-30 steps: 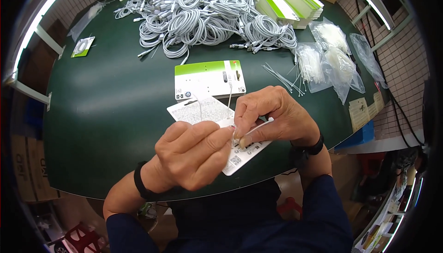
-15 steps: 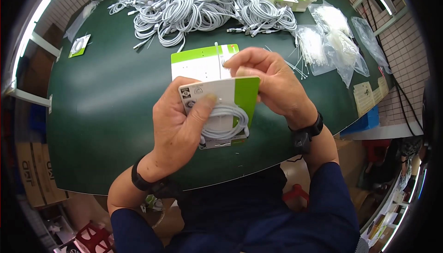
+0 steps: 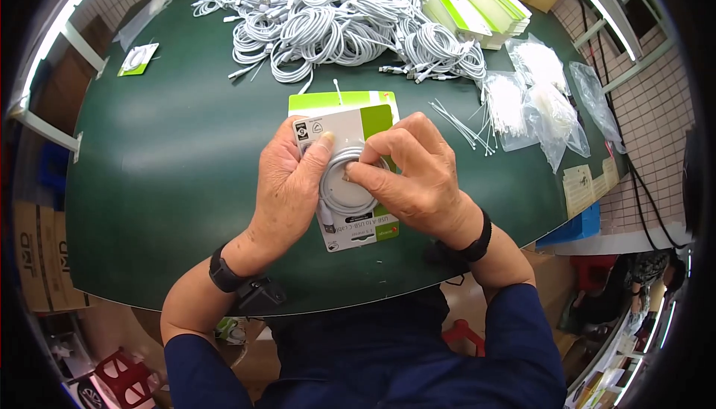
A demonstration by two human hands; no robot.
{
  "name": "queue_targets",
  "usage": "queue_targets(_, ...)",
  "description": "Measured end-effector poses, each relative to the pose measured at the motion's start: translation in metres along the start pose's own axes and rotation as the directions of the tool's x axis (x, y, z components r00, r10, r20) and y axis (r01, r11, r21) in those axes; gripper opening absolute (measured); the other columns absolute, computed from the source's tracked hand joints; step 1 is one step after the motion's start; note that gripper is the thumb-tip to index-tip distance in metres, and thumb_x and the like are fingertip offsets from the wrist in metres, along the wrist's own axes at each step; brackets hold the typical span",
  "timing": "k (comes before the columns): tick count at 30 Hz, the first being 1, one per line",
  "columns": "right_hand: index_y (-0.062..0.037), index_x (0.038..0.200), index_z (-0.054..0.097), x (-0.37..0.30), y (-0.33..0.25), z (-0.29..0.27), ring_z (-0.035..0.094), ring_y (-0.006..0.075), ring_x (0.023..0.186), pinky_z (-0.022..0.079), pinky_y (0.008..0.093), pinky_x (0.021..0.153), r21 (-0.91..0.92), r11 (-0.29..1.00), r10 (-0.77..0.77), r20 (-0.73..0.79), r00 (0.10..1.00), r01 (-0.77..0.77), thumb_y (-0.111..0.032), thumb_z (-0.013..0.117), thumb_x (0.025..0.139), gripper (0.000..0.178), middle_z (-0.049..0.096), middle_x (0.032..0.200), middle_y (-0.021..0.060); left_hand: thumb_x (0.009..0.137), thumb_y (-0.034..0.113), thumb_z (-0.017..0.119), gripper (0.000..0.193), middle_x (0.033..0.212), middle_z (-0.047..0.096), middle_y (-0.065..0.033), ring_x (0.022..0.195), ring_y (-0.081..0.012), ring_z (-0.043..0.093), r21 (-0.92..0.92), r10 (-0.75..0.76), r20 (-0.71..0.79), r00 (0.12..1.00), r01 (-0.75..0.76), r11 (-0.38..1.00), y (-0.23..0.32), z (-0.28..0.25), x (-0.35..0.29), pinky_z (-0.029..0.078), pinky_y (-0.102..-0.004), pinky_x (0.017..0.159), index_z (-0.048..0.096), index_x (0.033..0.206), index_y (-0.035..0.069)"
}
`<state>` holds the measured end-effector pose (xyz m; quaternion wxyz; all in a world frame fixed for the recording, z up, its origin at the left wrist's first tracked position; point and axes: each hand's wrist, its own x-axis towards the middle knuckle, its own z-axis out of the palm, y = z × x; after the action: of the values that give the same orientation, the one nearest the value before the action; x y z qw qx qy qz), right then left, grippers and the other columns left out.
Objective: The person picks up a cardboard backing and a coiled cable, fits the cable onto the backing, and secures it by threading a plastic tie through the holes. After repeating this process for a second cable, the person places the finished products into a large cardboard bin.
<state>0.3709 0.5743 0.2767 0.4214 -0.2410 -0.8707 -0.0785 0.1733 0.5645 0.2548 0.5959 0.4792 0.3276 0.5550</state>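
Clamping the card (image 3: 343, 124) in the left hand (image 3: 286, 186) steadies the cable coil (image 3: 328, 185) for the right hand's (image 3: 415, 174) pinch, its contents hidden.

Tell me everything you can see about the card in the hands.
The card is a flat, stiff-looking white rectangle with a green band down its right side, dark print and a hanging slot near its lower edge. A coiled pale cable lies on its upturned face. It is held slightly askew over the table. The left hand grips its left edge, thumb on the face; the right hand is at the coil's middle.
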Motion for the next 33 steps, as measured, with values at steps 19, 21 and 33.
queue_targets(19, -0.0090, 0.089, 0.072, -0.002, -0.006, -0.010, 0.055, 0.0234, 0.084, 0.047, 0.0328, 0.066, 0.031, 0.999, 0.026, -0.128, 0.991, -0.022, 0.001, 0.083, 0.064, 0.029, 0.063, 0.096, 0.0016, 0.102, 0.003, 0.063, 0.040, 0.126, 0.068, -0.0125, 0.112, -0.0158, 0.067, -0.033, 0.104, 0.079, 0.991, -0.101, 0.994, 0.010, 0.010, -0.008, 0.054, -0.0321, 0.098, 0.050, 0.139, -0.003)
queue_targets(21, -0.0087, 0.090, 0.072, -0.001, -0.012, -0.012, 0.056, 0.0228, 0.083, 0.047, 0.0332, 0.065, 0.084, 0.996, -0.016, -0.122, 0.992, 0.026, 0.001, 0.084, 0.065, 0.029, 0.065, 0.098, 0.0017, 0.102, 0.003, 0.063, 0.041, 0.126, 0.068, -0.0128, 0.113, -0.0161, 0.067, -0.040, 0.120, 0.046, 0.992, -0.118, 0.992, 0.011, 0.010, -0.008, 0.054, -0.0323, 0.099, 0.050, 0.140, -0.003)
queue_targets(33, -0.0090, 0.096, 0.071, -0.007, -0.019, -0.004, 0.063, 0.0205, 0.076, 0.050, 0.0337, 0.066, 0.533, 0.845, 0.016, -0.088, 0.996, 0.034, -0.003, 0.084, 0.076, 0.024, 0.069, 0.104, 0.0036, 0.102, 0.004, 0.065, 0.039, 0.124, 0.069, -0.0126, 0.111, -0.0153, 0.068, -0.016, 0.105, 0.030, 0.994, -0.104, 0.994, 0.016, 0.006, -0.005, 0.055, -0.0311, 0.097, 0.051, 0.138, -0.003)
